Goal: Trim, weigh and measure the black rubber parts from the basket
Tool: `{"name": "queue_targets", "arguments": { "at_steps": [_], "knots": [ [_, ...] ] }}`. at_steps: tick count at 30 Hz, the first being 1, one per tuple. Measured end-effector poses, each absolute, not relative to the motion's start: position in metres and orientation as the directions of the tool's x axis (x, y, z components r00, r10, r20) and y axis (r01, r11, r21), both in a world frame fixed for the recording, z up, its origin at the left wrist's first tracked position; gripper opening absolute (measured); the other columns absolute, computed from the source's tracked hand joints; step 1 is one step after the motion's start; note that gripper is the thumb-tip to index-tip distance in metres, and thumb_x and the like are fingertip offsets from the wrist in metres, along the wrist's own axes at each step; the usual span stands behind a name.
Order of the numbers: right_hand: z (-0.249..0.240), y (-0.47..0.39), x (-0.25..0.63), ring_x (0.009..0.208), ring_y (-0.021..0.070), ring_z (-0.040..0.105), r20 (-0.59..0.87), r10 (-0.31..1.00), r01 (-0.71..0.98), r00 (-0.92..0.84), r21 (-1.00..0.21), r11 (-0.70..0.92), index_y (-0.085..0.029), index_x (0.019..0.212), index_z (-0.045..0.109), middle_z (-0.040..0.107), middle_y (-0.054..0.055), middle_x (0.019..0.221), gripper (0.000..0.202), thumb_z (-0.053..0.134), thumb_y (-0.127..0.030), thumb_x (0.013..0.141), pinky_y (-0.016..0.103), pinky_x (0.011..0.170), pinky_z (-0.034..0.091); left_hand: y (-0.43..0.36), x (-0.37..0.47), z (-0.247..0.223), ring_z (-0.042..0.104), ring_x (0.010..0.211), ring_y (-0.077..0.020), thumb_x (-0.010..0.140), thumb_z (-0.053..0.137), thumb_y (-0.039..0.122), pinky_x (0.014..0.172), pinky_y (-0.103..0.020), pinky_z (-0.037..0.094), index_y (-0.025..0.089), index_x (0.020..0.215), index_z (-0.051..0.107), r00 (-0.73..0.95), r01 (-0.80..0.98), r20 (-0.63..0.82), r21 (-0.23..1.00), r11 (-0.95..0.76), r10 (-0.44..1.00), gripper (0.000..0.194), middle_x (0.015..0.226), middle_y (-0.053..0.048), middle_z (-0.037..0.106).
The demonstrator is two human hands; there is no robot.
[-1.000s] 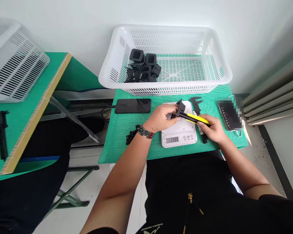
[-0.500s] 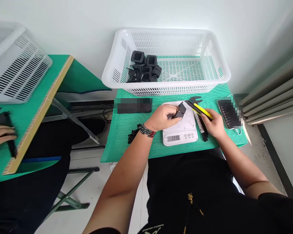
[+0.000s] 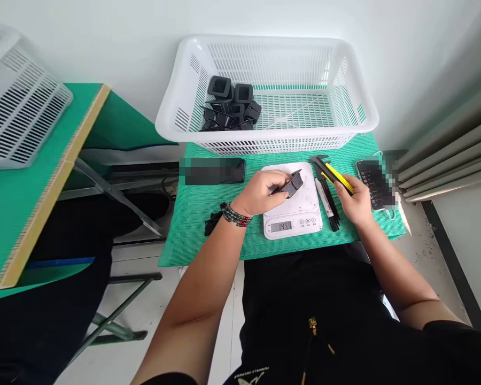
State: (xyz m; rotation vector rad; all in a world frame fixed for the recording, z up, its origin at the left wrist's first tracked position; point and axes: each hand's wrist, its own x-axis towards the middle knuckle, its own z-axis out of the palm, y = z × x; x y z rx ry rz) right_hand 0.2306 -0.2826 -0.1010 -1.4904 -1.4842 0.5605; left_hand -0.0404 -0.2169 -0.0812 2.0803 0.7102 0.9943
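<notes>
My left hand is closed around a small black plastic part and holds it over the plate of a white digital scale. The fingers hide part of that piece. In my right hand is a yellow and black utility knife, gripped at its rear end and pointing up to the left. Just left of this hand lie a white marker pen and a black pen. Black calipers lie partly under the knife's front end.
A white plastic basket with several black hollow parts stands at the back. Dark phones lie left and right of the scale. Black scraps lie by my left forearm. Another green-covered table is at the left.
My left hand has turned the black part slightly and moved a little left. The knife has swung away from the part toward the right. The scale's reading has changed. The co-worker's hand has left view.
</notes>
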Motion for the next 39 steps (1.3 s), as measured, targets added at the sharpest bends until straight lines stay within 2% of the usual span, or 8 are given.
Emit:
{"name": "queue_targets", "arguments": {
  "at_steps": [3, 6, 9, 14, 21, 27, 34, 39],
  "knots": [
    [-0.101, -0.284, 0.231, 0.077, 0.0221, 0.07, 0.276, 0.947, 0.483, 0.166, -0.86, 0.166, -0.016, 0.104, 0.076, 0.078, 0.007, 0.088, 0.035, 0.066, -0.049, 0.094, 0.034, 0.071, 0.057, -0.219, -0.042, -0.082, 0.064, 0.078, -0.02, 0.075, 0.065, 0.019, 0.07, -0.035, 0.052, 0.024, 0.082, 0.048, 0.528, 0.16, 0.376, 0.837, -0.524, 0.762, 0.019, 0.085, -0.004, 0.066],
    [-0.101, -0.286, 0.229, 0.079, 0.0223, 0.071, 0.29, 0.95, 0.463, 0.114, -0.862, 0.207, -0.018, 0.106, 0.076, 0.079, 0.007, 0.092, 0.034, 0.067, -0.048, 0.094, 0.035, 0.073, 0.058, -0.22, -0.044, -0.085, 0.071, 0.09, -0.0228, 0.072, 0.065, 0.015, 0.078, -0.037, 0.055, 0.024, 0.105, 0.051, 0.503, 0.212, 0.349, 0.837, -0.504, 0.791, 0.037, 0.101, -0.006, 0.072],
    [-0.101, -0.289, 0.228, 0.081, 0.0227, 0.072, 0.295, 0.954, 0.456, 0.05, -0.857, 0.241, -0.019, 0.107, 0.076, 0.08, 0.007, 0.095, 0.032, 0.067, -0.047, 0.096, 0.035, 0.075, 0.059, -0.22, -0.043, -0.089, 0.075, 0.098, -0.0252, 0.078, 0.069, 0.018, 0.085, -0.039, 0.057, 0.024, 0.115, 0.051, 0.5, 0.241, 0.373, 0.807, -0.539, 0.782, 0.041, 0.104, -0.007, 0.077],
    [-0.1, -0.291, 0.228, 0.083, 0.0231, 0.073, 0.307, 0.952, 0.45, 0.004, -0.85, 0.273, -0.019, 0.109, 0.076, 0.08, 0.007, 0.098, 0.031, 0.067, -0.047, 0.097, 0.035, 0.076, 0.059, -0.22, -0.039, -0.089, 0.076, 0.081, -0.0211, 0.093, 0.069, 0.03, 0.075, -0.034, 0.057, 0.023, 0.112, 0.054, 0.432, 0.323, 0.381, 0.781, -0.534, 0.818, 0.026, 0.086, -0.003, 0.079],
    [-0.102, -0.29, 0.225, 0.086, 0.0245, 0.074, 0.248, 0.969, 0.466, -0.007, -0.857, 0.222, -0.02, 0.112, 0.077, 0.081, 0.008, 0.101, 0.033, 0.065, -0.047, 0.098, 0.036, 0.077, 0.059, -0.22, -0.038, -0.091, 0.072, 0.067, -0.016, 0.099, 0.064, 0.028, 0.064, -0.028, 0.053, 0.022, 0.11, 0.054, 0.427, 0.238, 0.418, 0.803, -0.546, 0.802, 0.016, 0.08, -0.001, 0.077],
    [-0.101, -0.289, 0.224, 0.082, 0.024, 0.073, 0.243, 0.967, 0.473, 0.075, -0.863, 0.18, -0.018, 0.109, 0.076, 0.08, 0.008, 0.096, 0.033, 0.067, -0.047, 0.096, 0.036, 0.074, 0.058, -0.218, -0.04, -0.096, 0.066, 0.064, -0.0138, 0.097, 0.072, 0.046, 0.056, -0.025, 0.051, 0.023, 0.108, 0.054, 0.303, 0.06, 0.418, 0.889, -0.454, 0.857, 0.031, 0.088, -0.003, 0.076],
    [-0.095, -0.294, 0.223, 0.075, 0.0207, 0.07, 0.311, 0.95, 0.33, -0.004, -0.897, 0.295, -0.019, 0.111, 0.074, 0.078, 0.007, 0.093, 0.037, 0.066, -0.052, 0.097, 0.034, 0.069, 0.057, -0.219, -0.039, -0.1, 0.078, 0.089, -0.0204, 0.094, 0.077, 0.046, 0.072, -0.03, 0.061, 0.023, 0.11, 0.054, 0.305, -0.014, 0.368, 0.924, -0.382, 0.878, 0.037, 0.096, -0.006, 0.077],
    [-0.098, -0.292, 0.221, 0.079, 0.0219, 0.071, 0.311, 0.95, 0.391, 0.028, -0.878, 0.276, -0.02, 0.109, 0.075, 0.079, 0.007, 0.095, 0.035, 0.067, -0.052, 0.097, 0.035, 0.072, 0.058, -0.221, -0.036, -0.101, 0.078, 0.094, -0.02, 0.093, 0.076, 0.034, 0.079, -0.032, 0.064, 0.022, 0.101, 0.053, 0.349, 0.011, 0.37, 0.917, -0.399, 0.861, 0.027, 0.097, -0.007, 0.077]
  ]
}}
